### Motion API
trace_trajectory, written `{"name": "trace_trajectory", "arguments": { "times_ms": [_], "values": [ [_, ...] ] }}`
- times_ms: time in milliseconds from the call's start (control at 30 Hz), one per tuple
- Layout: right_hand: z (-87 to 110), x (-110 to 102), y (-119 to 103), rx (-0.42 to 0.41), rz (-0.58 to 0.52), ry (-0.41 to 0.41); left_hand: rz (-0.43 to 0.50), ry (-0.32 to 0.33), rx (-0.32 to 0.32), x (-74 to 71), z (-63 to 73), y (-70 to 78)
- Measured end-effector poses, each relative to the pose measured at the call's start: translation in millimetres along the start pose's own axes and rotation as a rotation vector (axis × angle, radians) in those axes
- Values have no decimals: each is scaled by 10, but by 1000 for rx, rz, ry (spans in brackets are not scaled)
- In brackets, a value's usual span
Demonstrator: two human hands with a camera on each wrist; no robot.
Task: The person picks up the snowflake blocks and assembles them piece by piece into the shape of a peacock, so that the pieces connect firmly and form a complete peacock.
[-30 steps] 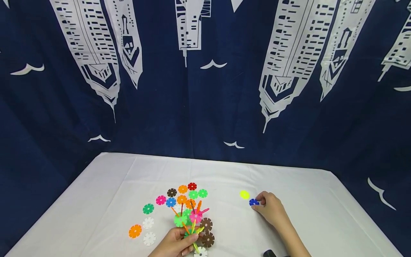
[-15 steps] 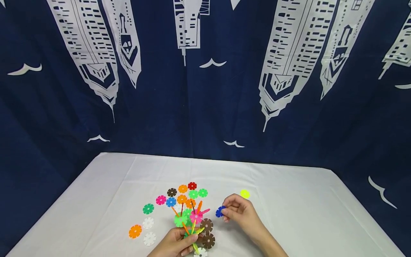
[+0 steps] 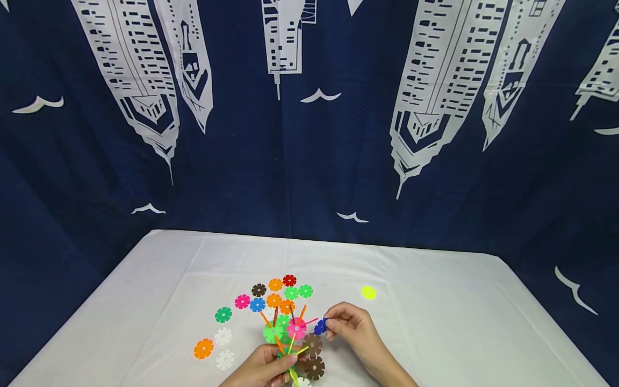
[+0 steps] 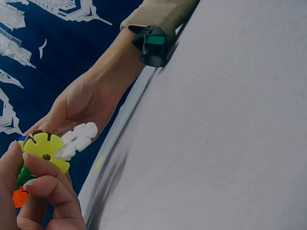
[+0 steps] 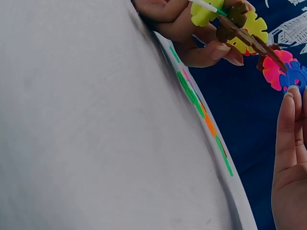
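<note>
My left hand (image 3: pixel 261 366) grips a cluster of interlocking notched plastic discs near the table's front. A pink disc (image 3: pixel 296 328), a light green disc (image 3: pixel 272 333) and brown discs (image 3: pixel 315 368) show on it, several others edge-on. In the left wrist view a yellow disc (image 4: pixel 44 147) and a white disc (image 4: pixel 79 138) stick out by the fingers. My right hand (image 3: pixel 357 330) pinches a dark blue notched disc (image 3: pixel 320 327) between thumb and fingers, right at the cluster's right side. The right wrist view has this blue disc (image 5: pixel 293 76) overlapping the cluster's pink disc (image 5: pixel 274 69).
Loose discs lie on the white tablecloth (image 3: pixel 435 301) behind and left of the cluster: red (image 3: pixel 289 280), orange (image 3: pixel 203 348), green (image 3: pixel 223 315), white (image 3: pixel 225 360) and others. A yellow disc (image 3: pixel 368 292) lies apart at right. A dark blue printed curtain (image 3: pixel 309 161) hangs behind.
My right hand has lifted the dark blue disc from beside the yellow one and carried it left to the cluster. The left hand stays in place; the cluster has turned slightly.
</note>
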State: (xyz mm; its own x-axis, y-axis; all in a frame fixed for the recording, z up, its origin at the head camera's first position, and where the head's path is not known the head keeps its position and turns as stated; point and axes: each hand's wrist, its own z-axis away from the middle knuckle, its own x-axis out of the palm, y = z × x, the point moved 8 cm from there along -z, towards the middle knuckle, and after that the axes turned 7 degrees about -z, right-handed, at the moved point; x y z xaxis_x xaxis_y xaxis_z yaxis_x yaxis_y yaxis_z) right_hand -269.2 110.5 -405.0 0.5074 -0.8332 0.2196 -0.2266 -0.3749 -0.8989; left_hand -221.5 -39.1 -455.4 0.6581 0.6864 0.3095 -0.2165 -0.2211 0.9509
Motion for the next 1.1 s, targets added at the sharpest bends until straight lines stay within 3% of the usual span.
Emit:
{"name": "trace_trajectory", "arguments": {
  "times_ms": [133, 333, 633, 1100],
  "values": [
    [11, -16, 44, 20, -16, 20, -13, 37, -18, -18, -11, -1],
    [18, 13, 69, 4, -55, -20, -24, 97, -70, -43, -4, -9],
    [32, 25, 76, -21, -65, -38, -37, 61, -96, -47, 6, -26],
    [69, 44, 74, -21, -59, -10, -35, 22, -43, -8, 3, -13]
  ]
}}
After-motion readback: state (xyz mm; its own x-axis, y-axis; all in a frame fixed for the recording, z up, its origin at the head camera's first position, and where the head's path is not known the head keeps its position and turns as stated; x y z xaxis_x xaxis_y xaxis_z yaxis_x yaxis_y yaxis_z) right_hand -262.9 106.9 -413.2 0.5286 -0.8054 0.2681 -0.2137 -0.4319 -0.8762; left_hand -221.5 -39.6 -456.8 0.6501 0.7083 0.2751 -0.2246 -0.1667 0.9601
